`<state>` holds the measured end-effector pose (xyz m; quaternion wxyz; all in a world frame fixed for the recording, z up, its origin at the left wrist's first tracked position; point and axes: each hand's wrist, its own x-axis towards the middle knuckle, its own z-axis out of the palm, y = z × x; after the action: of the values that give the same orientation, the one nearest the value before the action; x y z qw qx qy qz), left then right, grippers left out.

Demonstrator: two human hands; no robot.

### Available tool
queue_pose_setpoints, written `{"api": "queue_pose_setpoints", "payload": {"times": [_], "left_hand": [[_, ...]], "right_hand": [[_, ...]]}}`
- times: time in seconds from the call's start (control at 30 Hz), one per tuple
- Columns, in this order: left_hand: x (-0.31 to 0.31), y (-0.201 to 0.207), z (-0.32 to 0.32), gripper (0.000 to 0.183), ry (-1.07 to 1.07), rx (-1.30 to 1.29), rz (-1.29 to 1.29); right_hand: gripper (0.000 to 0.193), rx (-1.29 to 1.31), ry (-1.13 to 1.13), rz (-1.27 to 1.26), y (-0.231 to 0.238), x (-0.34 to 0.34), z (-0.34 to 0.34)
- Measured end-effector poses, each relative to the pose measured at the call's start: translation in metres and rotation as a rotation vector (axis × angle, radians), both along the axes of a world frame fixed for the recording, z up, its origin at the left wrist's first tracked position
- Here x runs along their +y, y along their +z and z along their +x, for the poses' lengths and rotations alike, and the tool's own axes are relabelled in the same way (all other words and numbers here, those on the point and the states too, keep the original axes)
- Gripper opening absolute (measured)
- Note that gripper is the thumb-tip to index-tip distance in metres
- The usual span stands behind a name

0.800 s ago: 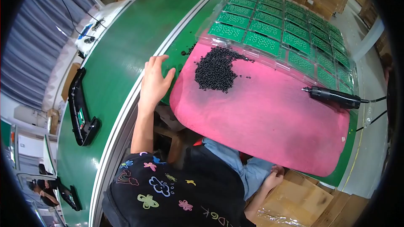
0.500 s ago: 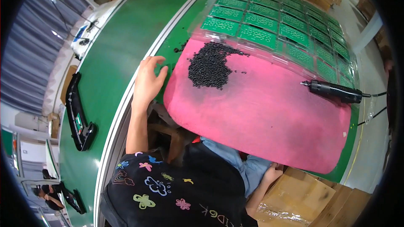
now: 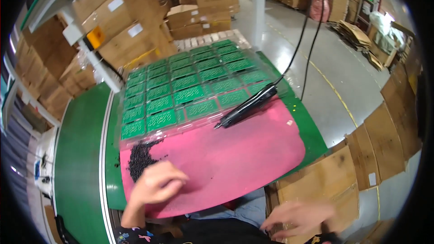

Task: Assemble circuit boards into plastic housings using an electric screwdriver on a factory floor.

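View: had swung toward the right since the earlier frames; more floor showed.
Left hand (image 3: 159,184): previously beside the mat near the pale rail, now over the near-left part of the pink cloth-like mat (image 3: 239,160), just by the heap of tiny black screw-like parts (image 3: 141,159); fingers curled, palm down, couldn't tell if holding anything.
Right hand (image 3: 299,218): was low at the lap, now raised in front of the brown cardboard box (image 3: 323,176); blurred, fingers loosely spread, empty.
Black cylindrical electric screwdriver (image 3: 248,108): lay untouched across mat's far edge, by the clear plastic tray (image 3: 175,132) of green circuit boards (image 3: 189,94).
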<state>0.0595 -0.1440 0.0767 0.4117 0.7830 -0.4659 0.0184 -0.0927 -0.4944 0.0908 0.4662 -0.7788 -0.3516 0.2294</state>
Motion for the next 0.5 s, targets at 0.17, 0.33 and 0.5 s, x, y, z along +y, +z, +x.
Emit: {"api": "queue_pose_setpoints", "payload": {"times": [0.17,0.33,0.5], "left_hand": [[-0.014,-0.037,0.001,0.01,-0.144,0.202,-0.079],[-0.02,-0.055,0.005,0.007,0.112,0.238,-0.162],[-0.019,-0.06,0.004,0.009,0.203,0.208,-0.202]], "right_hand": [[0.032,-0.837,-0.7,-0.09,0.125,-0.013,0.176],[0.056,-1.165,-1.305,-0.393,0.233,-0.1,0.333],[0.071,-0.839,-1.607,-0.835,0.286,-0.158,0.433]]}}
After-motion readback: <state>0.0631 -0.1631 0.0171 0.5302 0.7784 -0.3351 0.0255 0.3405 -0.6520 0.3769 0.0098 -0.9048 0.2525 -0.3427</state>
